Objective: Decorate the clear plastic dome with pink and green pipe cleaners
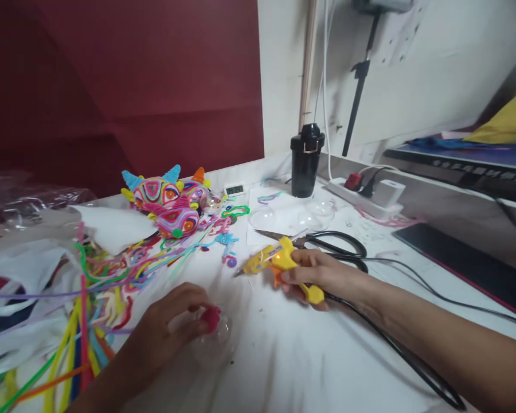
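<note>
A small pink fuzzy piece [210,319] is pinched between the thumb and fingers of my left hand [172,324], at the lower middle of the head view. Just beside and below it is a clear round plastic shell [218,344], partly blurred; whether my fingers touch it I cannot tell. My right hand [312,275] is wrapped round the yellow glue gun [269,258], with a finger by its orange trigger. The gun's nozzle points left, above the white table [279,355]. Its black cord trails off under my right forearm.
Black-handled scissors [337,244] lie behind my right hand. Further back are clear shells [312,218], a black cup [305,163] and a power strip [370,198]. Colourful decorated figures [172,206] and pipe cleaners [73,344] cover the left side. A dark tablet-like slab [468,264] lies right.
</note>
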Available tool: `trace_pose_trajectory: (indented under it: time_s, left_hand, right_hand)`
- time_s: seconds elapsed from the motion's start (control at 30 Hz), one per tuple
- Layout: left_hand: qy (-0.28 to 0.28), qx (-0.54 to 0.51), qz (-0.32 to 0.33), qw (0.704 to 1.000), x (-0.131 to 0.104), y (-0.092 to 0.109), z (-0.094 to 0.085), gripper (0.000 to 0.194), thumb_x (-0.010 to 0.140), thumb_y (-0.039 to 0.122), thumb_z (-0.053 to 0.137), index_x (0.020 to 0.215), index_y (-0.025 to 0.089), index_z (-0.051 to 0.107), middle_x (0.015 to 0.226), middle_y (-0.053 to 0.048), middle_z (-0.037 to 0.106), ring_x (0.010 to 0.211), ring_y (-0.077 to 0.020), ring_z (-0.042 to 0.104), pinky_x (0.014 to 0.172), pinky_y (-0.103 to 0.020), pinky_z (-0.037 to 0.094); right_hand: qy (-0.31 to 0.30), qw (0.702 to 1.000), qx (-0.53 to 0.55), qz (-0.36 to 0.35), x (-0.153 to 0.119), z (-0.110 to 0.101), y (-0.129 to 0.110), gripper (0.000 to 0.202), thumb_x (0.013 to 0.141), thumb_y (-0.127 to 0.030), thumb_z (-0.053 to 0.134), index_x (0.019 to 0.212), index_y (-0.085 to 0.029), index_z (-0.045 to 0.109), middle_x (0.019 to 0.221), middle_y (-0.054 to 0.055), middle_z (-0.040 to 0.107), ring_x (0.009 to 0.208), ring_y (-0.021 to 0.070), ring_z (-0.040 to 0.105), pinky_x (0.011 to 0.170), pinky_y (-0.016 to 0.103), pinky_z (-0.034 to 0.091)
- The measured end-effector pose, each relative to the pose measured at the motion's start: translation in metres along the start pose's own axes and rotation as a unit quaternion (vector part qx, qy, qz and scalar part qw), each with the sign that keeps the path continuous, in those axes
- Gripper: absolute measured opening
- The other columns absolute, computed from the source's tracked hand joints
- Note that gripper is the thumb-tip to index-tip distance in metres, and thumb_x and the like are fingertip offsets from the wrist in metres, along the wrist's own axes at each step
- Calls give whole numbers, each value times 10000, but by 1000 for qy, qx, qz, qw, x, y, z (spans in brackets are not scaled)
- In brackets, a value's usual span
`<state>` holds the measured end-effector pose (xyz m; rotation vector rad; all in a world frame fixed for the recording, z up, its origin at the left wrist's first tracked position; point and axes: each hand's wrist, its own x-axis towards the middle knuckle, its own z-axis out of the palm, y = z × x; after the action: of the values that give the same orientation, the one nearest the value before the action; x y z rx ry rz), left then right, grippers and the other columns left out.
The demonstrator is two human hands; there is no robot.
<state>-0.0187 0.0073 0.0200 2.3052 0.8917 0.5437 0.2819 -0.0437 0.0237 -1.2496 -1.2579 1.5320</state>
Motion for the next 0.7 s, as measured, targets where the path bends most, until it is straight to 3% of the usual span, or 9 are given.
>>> trace_pose_trajectory:
  time_s: [0.23,0.33,0.43,0.53,0.63,0.7]
  left_hand:
    - [15,8,19,1000,3,9,0,114,862,359,613,871,249,640,873,8,619,800,-132,588,729,-194,471]
    - [15,11,30,999,5,8,1,152,863,383,601,865,241,657,872,-1,626,788,-138,592,718,-203,477]
    - [20,23,36,999,6,3,1,201,870,415,579,847,235,665,869,-9,638,797,-151,603,728,-213,487]
    - [26,34,56,998,8,-4,1,209,851,433,594,857,242,677,896,-9,652,792,-157,615,719,-208,492]
    - [34,33,73,996,8,-7,1,207,845,431,593,857,245,683,897,-10,663,809,-168,623,726,-207,495]
    - [37,26,76,996,8,-6,1,208,847,425,588,863,242,686,897,-16,668,836,-178,627,732,-209,497]
  right_hand:
    - [-13,993,-117,7,5,2,6,273,733,-417,585,766,-151,640,640,23,629,436,102,507,319,201,355]
    - [51,972,-227,-15,3,-1,3,261,766,-413,580,728,-161,637,588,24,630,436,123,518,364,228,366]
    - [170,919,-347,-75,-9,2,-7,148,727,-317,661,689,-181,617,568,12,596,532,150,538,483,254,390]
    - [250,856,-425,-157,-36,21,-23,46,775,-233,613,764,-189,616,742,60,632,703,196,575,619,305,417]
    - [240,825,-449,-247,-82,53,-31,124,880,-210,495,833,-214,609,783,45,641,730,180,592,673,315,446]
    - [233,811,-415,-339,-118,73,-21,122,899,-183,506,949,-235,604,836,49,653,766,183,615,665,306,479]
